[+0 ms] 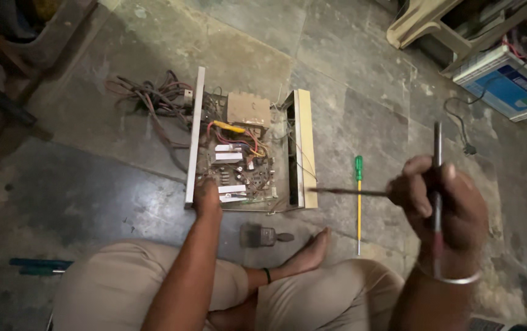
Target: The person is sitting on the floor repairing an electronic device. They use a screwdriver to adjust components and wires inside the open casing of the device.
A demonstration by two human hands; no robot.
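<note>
Opened electronics chassis (248, 153) lies on the stone floor (92, 184), the left hand (207, 195) pressing its near edge while the right hand (444, 205) grips a thin tool (437, 153) well to its right. Loose wires (153, 98) beyond the left hand could snag, and a slipped tool tip might damage the exposed board.

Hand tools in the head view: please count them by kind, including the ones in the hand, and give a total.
Screwdriver with green and yellow handle, lying on the floor: 1
Thin dark rod-like tools held in the right hand: 2
Blue-handled tool on the floor at left: 1
Small dark brush-like tool near the foot: 1
Total: 5
</note>
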